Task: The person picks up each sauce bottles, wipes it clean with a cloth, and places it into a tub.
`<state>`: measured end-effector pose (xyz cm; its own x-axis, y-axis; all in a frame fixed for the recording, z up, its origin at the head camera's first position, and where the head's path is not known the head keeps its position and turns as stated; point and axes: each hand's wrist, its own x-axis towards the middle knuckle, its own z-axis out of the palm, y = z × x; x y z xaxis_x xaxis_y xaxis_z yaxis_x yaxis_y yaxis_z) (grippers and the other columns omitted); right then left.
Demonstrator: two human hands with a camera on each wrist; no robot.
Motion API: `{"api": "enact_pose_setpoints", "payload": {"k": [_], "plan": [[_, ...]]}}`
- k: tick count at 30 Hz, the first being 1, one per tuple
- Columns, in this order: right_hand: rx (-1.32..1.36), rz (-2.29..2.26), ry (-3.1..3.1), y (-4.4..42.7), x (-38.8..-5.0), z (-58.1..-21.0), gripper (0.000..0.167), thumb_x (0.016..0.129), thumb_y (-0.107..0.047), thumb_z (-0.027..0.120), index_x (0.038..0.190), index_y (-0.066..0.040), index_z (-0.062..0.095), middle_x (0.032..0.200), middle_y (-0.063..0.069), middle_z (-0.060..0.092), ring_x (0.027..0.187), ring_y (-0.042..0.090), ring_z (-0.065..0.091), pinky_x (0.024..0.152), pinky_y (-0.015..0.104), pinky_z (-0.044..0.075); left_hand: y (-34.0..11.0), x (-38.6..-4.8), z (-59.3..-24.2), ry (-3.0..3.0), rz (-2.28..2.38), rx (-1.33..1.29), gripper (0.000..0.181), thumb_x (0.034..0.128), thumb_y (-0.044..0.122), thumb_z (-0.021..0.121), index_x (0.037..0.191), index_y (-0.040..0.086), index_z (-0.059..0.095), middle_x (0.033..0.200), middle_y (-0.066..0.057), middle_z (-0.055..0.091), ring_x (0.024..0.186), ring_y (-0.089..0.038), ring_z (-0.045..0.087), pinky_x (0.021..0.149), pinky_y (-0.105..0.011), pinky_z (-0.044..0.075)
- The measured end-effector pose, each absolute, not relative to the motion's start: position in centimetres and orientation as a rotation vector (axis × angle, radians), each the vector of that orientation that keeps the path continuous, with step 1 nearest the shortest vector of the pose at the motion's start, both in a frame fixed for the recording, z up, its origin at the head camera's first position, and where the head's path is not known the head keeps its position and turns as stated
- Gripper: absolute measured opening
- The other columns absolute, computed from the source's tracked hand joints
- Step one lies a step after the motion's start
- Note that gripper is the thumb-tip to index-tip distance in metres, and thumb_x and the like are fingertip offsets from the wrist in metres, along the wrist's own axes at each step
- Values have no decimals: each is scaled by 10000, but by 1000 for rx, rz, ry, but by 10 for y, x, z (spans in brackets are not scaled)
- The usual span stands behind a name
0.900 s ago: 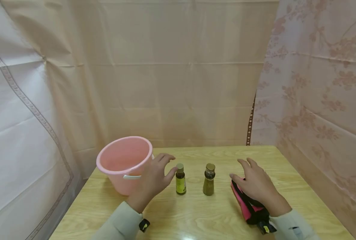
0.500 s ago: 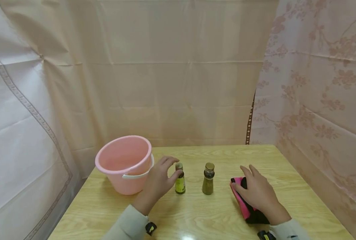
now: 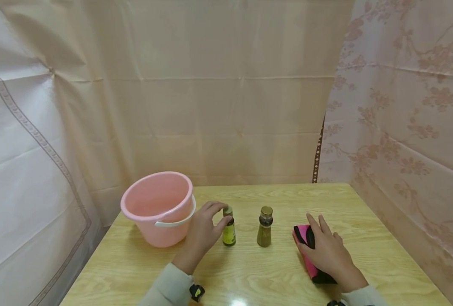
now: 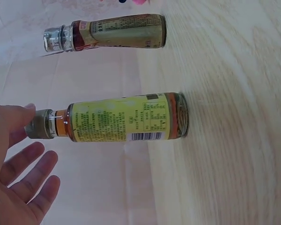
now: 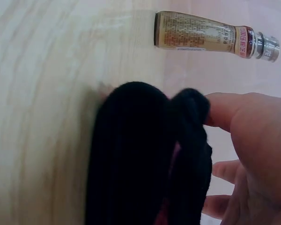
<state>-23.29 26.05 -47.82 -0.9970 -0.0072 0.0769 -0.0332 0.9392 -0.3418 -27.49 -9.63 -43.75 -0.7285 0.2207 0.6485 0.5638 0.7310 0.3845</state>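
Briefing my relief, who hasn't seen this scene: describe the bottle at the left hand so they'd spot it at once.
Find the big pink bucket on the wood-grain table. Just right of it in the head view, at the left hand, stands a small upright bottle. Its yellow-green label sets it apart from the second bottle further right, whose label is tan.

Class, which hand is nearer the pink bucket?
Left. The left hand is close beside the pink bucket; the right hand is farther right, at the pink-and-black bundle.
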Motion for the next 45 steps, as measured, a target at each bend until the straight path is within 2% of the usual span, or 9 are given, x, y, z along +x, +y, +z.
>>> {"api": "enact_pose_setpoints", "payload": {"k": [1,3,8,14,21,31,40,45], "plan": [[22,545,-3027,261,-233,-480,1008,925,-578,695,1675,-181,150,1660,357,140,1291,777,314,1021,833,278,-96,-275,-439,-2351,-786,-591,315,912,303,812,1197,179,759,1179,28,730,1088,-186,717,886,-372,594],[-4,571,-3046,262,-233,-482,1024,916,-571,707,1677,-197,133,1668,347,124,1284,785,308,962,845,326,-96,-276,-441,-2348,-797,-588,305,916,303,807,1200,199,762,1185,39,731,1096,-178,716,892,-364,593],[-40,588,-3064,264,-232,-488,1051,886,-617,722,1675,-216,156,1684,314,119,1276,772,332,742,826,442,-93,-278,-443,-2321,-811,-575,256,920,300,805,1160,212,787,1178,47,742,1083,-162,725,878,-351,598],[-78,597,-3076,263,-231,-489,1082,852,-658,735,1671,-219,180,1693,293,117,1283,756,347,713,805,456,-88,-279,-440,-2316,-818,-567,179,930,286,797,1090,207,816,1132,74,762,1038,-127,740,865,-332,602],[-75,585,-3131,261,-233,-492,1100,832,-693,730,1670,-227,191,1697,271,136,1284,752,357,697,803,452,-87,-277,-436,-2317,-803,-571,153,918,224,809,1059,167,821,1096,54,775,1013,-153,753,868,-350,604],[-106,530,-3143,256,-241,-496,903,860,-512,768,1622,-259,355,1685,229,242,1260,693,424,740,794,447,-92,-277,-434,-2301,-804,-557,133,901,207,825,1019,147,823,1043,38,777,981,-156,752,856,-350,602],[-85,516,-3085,257,-239,-493,791,879,-309,732,1597,-224,410,1649,263,297,1146,664,496,613,602,478,-88,-276,-433,-2285,-819,-572,147,912,212,815,1031,126,818,1049,17,776,990,-159,751,850,-343,605],[-115,549,-3066,257,-236,-497,761,891,-288,716,1588,-211,421,1642,266,306,1136,656,509,637,622,489,-88,-274,-437,-2261,-862,-578,138,899,183,826,1020,117,821,1034,7,780,976,-170,755,846,-345,607]]}}
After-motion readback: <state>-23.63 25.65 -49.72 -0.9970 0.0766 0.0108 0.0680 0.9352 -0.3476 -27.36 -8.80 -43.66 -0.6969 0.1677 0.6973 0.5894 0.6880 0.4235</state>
